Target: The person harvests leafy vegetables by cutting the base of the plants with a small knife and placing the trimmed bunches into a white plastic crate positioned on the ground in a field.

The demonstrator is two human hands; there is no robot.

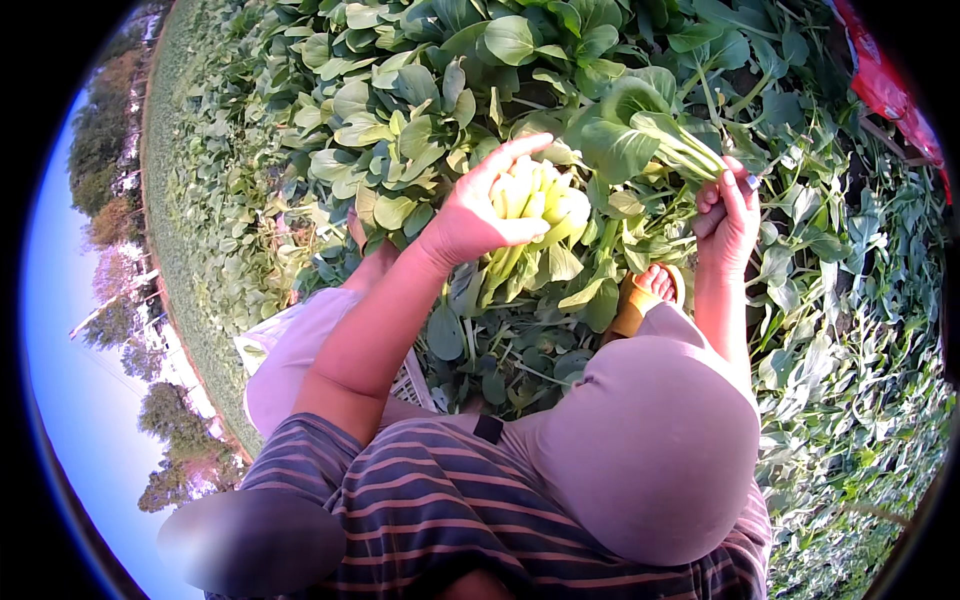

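My left hand (476, 214) curves around a bunch of leafy greens (551, 206), probably bok choy. Its pale stem bases face up and its leaves hang down, with thumb and fingers on either side. In my right hand (729, 214) is a separate leafy green (660, 139), pinched near its stem base between thumb and fingers. Its broad leaves point up and left, towards the bunch but apart from it. A small shiny metal piece (752, 181) shows at the right fingers; whether it is a ring or a blade I cannot tell.
Dense growing greens (420, 127) spread ahead and to the left. Loose leaves and stems (810, 322) cover the ground at right. A red plastic bag (889, 94) lies at far right. My foot wears a yellow sandal (634, 304). A white slatted plastic item (411, 384) shows beneath me.
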